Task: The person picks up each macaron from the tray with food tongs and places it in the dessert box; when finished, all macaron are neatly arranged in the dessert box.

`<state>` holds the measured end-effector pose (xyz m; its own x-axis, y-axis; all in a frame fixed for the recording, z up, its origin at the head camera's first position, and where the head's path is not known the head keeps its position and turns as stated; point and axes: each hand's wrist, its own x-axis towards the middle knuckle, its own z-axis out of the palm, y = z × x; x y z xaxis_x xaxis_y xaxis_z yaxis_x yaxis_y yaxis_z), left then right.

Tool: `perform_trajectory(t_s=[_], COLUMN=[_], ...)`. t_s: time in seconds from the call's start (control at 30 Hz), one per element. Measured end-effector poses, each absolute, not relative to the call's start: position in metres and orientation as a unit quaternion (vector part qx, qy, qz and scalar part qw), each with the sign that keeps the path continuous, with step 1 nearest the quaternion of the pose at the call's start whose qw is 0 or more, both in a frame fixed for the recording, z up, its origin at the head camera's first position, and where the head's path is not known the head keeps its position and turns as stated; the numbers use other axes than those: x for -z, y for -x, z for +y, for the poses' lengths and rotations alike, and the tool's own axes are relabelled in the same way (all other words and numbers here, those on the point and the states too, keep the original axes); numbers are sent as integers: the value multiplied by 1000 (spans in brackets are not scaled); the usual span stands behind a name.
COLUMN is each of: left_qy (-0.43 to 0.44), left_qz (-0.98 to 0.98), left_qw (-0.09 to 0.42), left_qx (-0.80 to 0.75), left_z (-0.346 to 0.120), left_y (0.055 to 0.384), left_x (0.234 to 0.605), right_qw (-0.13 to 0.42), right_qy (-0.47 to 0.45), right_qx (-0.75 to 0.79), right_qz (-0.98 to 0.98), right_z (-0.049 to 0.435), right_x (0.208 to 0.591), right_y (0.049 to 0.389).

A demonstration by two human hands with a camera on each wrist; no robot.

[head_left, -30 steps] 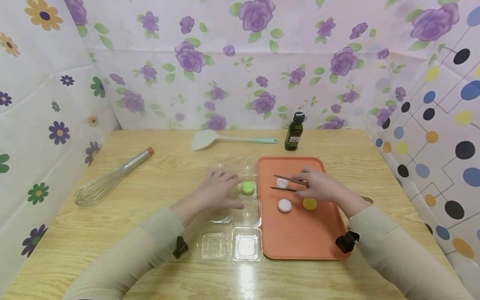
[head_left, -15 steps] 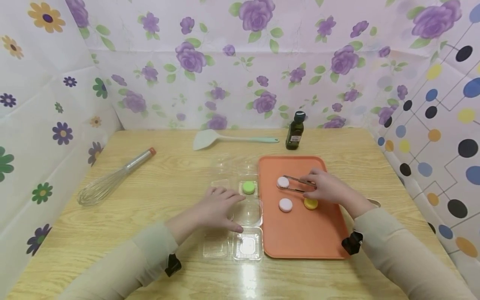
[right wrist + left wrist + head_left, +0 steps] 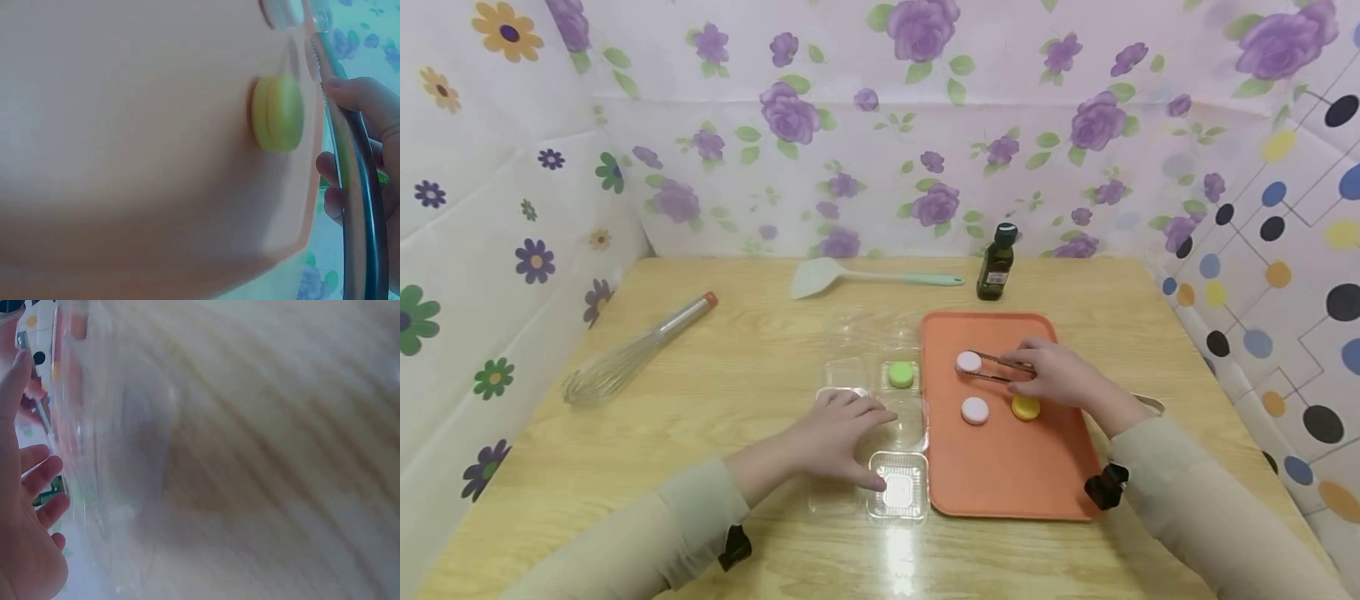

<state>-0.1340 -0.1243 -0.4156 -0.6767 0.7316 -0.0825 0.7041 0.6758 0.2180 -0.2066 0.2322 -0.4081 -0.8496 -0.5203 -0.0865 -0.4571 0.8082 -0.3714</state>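
Note:
My right hand (image 3: 1054, 372) holds metal tongs (image 3: 353, 162), their tips on either side of a pale pink macaron (image 3: 968, 362) on the orange tray (image 3: 992, 475). A second pale pink macaron (image 3: 975, 410) and a yellow macaron (image 3: 1026, 407) lie closer to me on the tray; the yellow one (image 3: 278, 114) fills the middle of the right wrist view. My left hand (image 3: 835, 437), fingers spread and relaxed, hovers over the clear plastic containers (image 3: 898, 487). In one of these compartments sits a green macaron (image 3: 901, 374). The left palm hides part of the containers.
Behind the tray stands a dark green bottle (image 3: 997, 262). A spatula (image 3: 880, 277) lies along the back of the wooden table (image 3: 752, 333). To the left rests a whisk (image 3: 640, 350). Patterned cloth walls (image 3: 880, 167) enclose the back and sides.
My left hand has drawn back toward me over the containers. The tongs have shifted slightly right, so their tips now sit at the far pink macaron's sides rather than reaching past it.

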Motion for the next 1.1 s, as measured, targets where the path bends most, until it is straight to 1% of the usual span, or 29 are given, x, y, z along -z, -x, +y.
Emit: perform_trajectory(t_s=[0.33, 0.7, 0.9, 1.1], left_qy=[-425, -438, -445, -450], left_qz=[901, 895, 892, 891], left_qw=[50, 66, 63, 50], left_qx=[-72, -57, -41, -31], left_z=[-123, -123, -123, -122], left_y=[123, 121, 120, 118], left_x=[422, 423, 426, 427], right_qw=[81, 74, 84, 78], right_qy=[276, 331, 354, 379], right_qx=[184, 208, 216, 225], right_qz=[940, 917, 906, 894], right_z=[231, 221, 214, 212], right_x=[400, 388, 385, 385], right_y=[203, 188, 179, 174])
